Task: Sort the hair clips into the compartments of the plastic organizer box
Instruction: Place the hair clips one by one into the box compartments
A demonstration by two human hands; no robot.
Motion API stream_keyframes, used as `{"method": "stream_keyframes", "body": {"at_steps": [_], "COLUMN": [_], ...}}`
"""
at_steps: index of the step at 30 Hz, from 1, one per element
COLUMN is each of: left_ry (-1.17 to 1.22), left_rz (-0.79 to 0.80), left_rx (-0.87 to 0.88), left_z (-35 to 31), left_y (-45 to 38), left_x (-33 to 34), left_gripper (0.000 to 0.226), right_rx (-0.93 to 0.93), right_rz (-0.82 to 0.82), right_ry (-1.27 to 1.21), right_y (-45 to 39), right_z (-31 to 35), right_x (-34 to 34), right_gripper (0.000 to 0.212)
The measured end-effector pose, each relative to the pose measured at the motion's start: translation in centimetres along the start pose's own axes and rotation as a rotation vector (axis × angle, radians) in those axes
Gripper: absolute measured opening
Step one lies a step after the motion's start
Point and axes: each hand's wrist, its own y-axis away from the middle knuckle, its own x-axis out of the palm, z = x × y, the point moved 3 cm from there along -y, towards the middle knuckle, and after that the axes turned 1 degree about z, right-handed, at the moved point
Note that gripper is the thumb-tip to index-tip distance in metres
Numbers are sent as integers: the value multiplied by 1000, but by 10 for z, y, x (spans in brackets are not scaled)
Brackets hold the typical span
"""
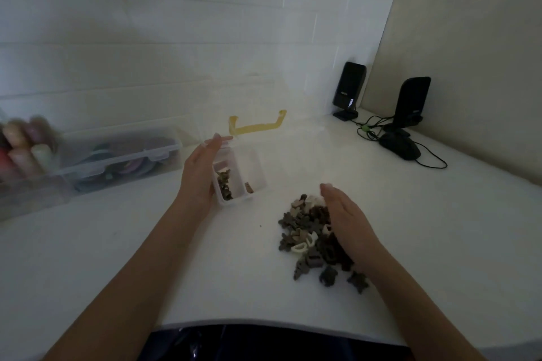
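While left hand fingers flat steady the organizer box, right hand — apparently empty — covers hair clips.

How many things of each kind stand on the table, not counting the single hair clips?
Pile of hair clips: 1
Small organizer box: 1
Large clear storage box: 1
Black speakers: 2
Computer mouse: 1
Total: 6
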Motion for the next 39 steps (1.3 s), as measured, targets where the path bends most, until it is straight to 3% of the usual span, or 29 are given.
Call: {"method": "stream_keyframes", "body": {"at_steps": [4, 9, 15, 18, 23, 26, 30, 33, 37, 39], "left_ry": [10, 31, 21, 18, 23, 38, 66, 66, 77, 65], "left_rz": [-44, -77, -92, -111, -184, -220, -250, -256, -268, -269], "left_rx": [33, -28, -4, 27, 56, 64, 45, 53, 33, 30], "left_z": [-1, -2, -3, -4, -8, -11, -12, -12, -11, -10], "left_y": [-2, -2, -3, -5, -12, -14, -12, -12, -13, -14], "left_x": [-5, -5, -10, -12, -25, -28, -28, -27, -27, -27], "left_gripper": [17, 18, 18, 19, 18, 16, 16, 16, 15, 15], "right_rx": [37, -14, -84, -117, -116, -104, -233, -322, -777, -901], "right_rz": [-51, -9, -11, 27, -50, 109, 293, 307, 414, 432], "right_ry": [47, 324, 432, 315, 209, 238, 273, 184, 596, 737], "right_y": [34, 50, 12, 0, -24, -43, -42, -28, 6, 15], "right_z": [-10, -4, 9, 15, 8, 6, 16, 18, 23, 20], "right_x": [-11, 22, 57, 65, 44, 41, 49, 39, 36, 42], "right_gripper": [61, 88, 77, 71, 62, 57, 48, 61, 86, 94]}}
